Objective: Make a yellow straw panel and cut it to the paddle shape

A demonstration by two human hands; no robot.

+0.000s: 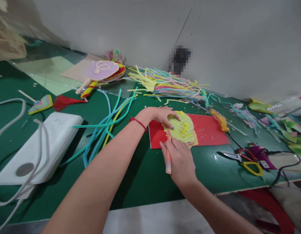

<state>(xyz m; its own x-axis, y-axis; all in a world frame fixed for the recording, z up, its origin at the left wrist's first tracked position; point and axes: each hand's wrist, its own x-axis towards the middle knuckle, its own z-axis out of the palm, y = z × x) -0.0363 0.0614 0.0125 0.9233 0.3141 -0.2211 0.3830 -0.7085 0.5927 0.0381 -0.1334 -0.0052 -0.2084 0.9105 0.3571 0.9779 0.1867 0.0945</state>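
My left hand point(162, 116) loosely spread, right hand point(181, 159) clasping an orange pen point(168, 162), I'm steadying a likely soft yellow disc point(179, 126) by its rim.

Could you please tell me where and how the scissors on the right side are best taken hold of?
I would grip the scissors by the yellow loop, coming from the near edge of the table. The loop faces that edge, while the blades point left, and the purple box crowds the far side.
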